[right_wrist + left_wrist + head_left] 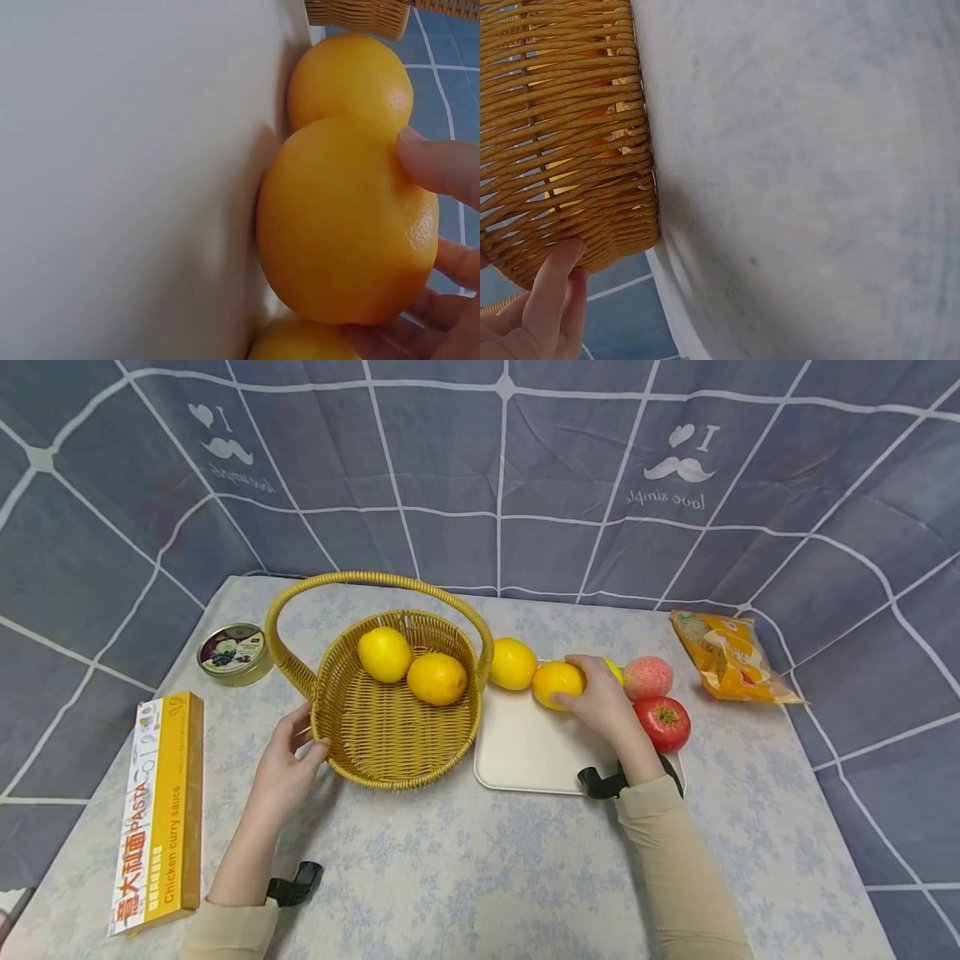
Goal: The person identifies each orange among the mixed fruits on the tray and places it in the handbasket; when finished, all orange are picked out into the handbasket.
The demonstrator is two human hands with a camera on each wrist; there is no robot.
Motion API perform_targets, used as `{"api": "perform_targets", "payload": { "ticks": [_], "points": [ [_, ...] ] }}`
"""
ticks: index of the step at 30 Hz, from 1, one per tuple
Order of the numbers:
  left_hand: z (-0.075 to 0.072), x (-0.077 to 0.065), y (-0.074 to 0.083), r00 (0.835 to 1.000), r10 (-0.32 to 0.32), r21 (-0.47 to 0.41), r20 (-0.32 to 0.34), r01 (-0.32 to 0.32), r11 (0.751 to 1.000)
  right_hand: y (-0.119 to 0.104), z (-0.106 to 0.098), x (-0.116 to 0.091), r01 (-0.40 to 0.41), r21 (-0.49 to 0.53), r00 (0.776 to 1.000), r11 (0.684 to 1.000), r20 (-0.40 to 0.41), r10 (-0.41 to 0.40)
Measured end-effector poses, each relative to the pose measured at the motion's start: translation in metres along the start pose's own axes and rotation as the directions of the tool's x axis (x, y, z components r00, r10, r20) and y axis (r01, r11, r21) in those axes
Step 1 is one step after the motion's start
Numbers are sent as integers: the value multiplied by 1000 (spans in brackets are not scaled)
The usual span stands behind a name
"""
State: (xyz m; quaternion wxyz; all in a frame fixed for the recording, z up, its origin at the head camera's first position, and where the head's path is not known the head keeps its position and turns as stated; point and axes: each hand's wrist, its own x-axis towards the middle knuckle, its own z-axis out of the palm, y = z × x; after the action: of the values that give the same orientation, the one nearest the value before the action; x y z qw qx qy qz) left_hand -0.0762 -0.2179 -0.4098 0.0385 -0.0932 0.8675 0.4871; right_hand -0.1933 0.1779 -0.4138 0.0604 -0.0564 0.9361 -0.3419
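My right hand (pixel 600 697) grips an orange (pixel 555 685) at the back of a white tray (pixel 525 752). In the right wrist view, the thumb lies on its upper side and the fingers on the lower side. A yellow-orange fruit (pixel 349 82) sits just beyond it. My left hand (pixel 288 764) rests its thumb and fingers against the outside of a wicker basket (pixel 397 781) with a tall handle. The left wrist view has the fingertips on the woven wall near the base. Inside the basket are a lemon (pixel 386 654) and a yellow-orange fruit (pixel 437 679).
A peach (pixel 648 678) and a red pomegranate (pixel 663 724) sit at the tray's right, with a yellow fruit (pixel 613 670) partly behind the right hand. A snack bag (pixel 731 656) lies at the far right. Left of the basket are a round tin (pixel 235 653) and a pasta box (pixel 157 810).
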Motion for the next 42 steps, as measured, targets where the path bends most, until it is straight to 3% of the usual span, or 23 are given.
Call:
{"api": "perform_targets", "payload": {
  "ticks": [14, 26, 34, 42],
  "points": [
    [0, -1, 1, 1000, 4, -22, -4, -4, 1000, 2, 7, 3, 21, -94, 1000, 995, 7, -20],
    [0, -1, 0, 1000, 12, -9, -10, -12, 1000, 4, 12, 3, 93, -164, 994, 982, -44, -101],
    [0, -2, 1, 1000, 14, -17, -14, -15, 1000, 5, 4, -11, 48, 35, 998, 998, -48, -46],
    [-1, -1, 1, 1000, 14, -13, -4, -14, 1000, -24, -7, -34, 104, 218, 994, 970, 8, -108]
  ]
}}
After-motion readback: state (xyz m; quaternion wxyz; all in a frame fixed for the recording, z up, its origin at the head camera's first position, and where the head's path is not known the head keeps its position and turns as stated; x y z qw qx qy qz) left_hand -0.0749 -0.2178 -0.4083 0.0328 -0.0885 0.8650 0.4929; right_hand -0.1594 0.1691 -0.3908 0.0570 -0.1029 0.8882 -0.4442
